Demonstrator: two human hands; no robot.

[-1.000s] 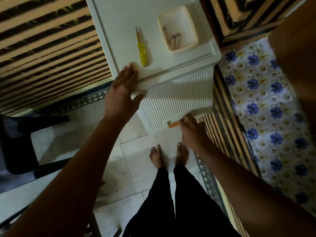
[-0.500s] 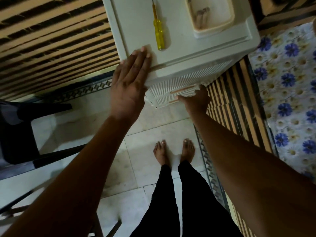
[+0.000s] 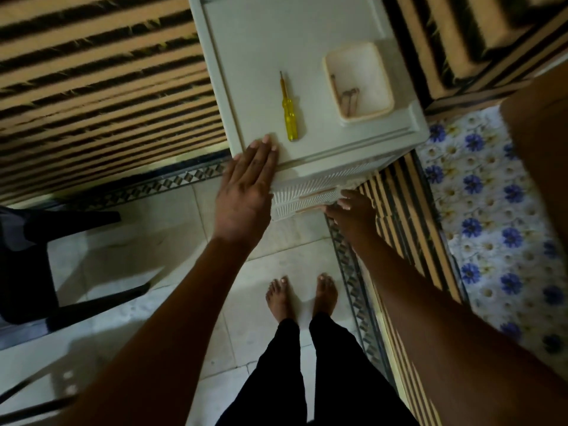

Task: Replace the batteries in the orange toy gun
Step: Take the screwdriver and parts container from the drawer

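On top of the pale plastic drawer cabinet (image 3: 307, 35), toward its right side, sits a small cream tray (image 3: 381, 109). Inside the tray lie a few slim brownish batteries (image 3: 349, 98), bunched at its left half; the right half of the tray shows only its bare floor. Left of the tray, apart from it, a yellow screwdriver (image 3: 289, 116) lies flat on the cabinet top, its tip pointing far and its handle near.

The left hand (image 3: 246, 192) rests flat on the near left corner of the cabinet top, fingers straight and together, their tips just beside the screwdriver handle without touching it. The right hand (image 3: 352, 212) is lower, at the ribbed drawer fronts (image 3: 302, 196) on the near face of the cabinet, fingers loosely spread and touching the right end of an orange drawer handle (image 3: 316, 193); whether they grip it cannot be told. The drawers look closed, so their contents are hidden. The orange toy gun is nowhere in view.

Bare feet (image 3: 301, 296) stand on the tiled floor (image 3: 153, 235) near the cabinet. A flowered cloth (image 3: 491, 210) lies to the right, a dark chair (image 3: 37, 259) to the left.
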